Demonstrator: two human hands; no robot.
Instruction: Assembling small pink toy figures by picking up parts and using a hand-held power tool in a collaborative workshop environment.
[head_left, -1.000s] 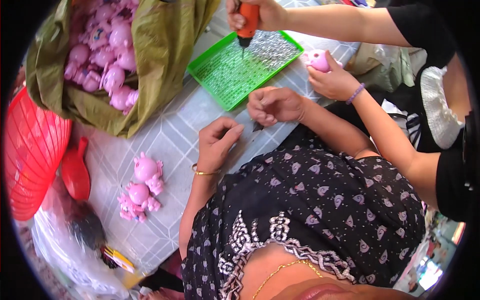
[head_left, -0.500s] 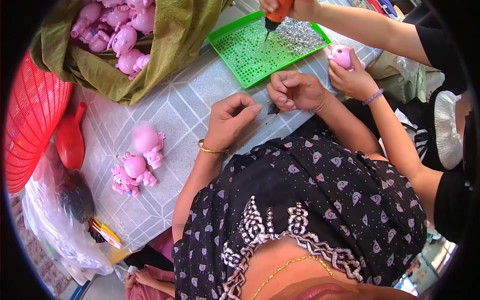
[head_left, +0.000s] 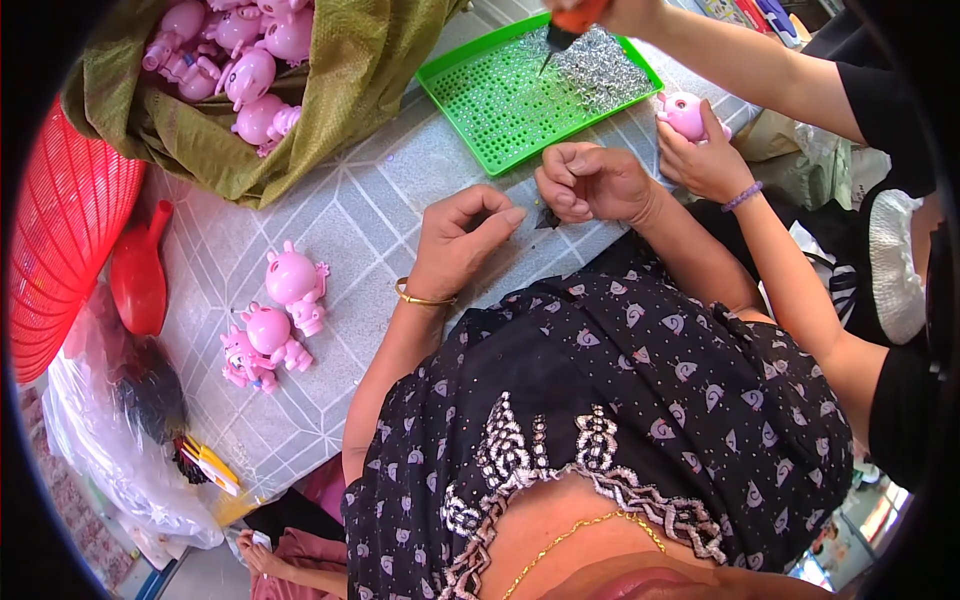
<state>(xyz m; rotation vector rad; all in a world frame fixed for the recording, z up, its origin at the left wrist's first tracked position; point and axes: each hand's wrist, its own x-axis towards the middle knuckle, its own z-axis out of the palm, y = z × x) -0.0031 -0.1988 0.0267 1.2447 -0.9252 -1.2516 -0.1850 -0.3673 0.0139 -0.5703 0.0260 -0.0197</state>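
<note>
A co-worker's orange driver (head_left: 578, 18) now tilts more over the green tray (head_left: 455, 126), upper centre — work seems there. Left hand (head_left: 462, 242) curls loosely, empty; right hand (head_left: 598, 185) curls — contents I cannot tell. Pink toys (head_left: 268, 328) lie at left.

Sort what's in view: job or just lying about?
Job, apparently:
- orange-and-black handheld driver
- glossy pink plastic figures
- shallow green plastic tray
- small silvery metal pieces
- olive woven sack

Lying about, apparently:
- curved red mesh object
- red plastic scoop
- translucent white plastic bag
</note>
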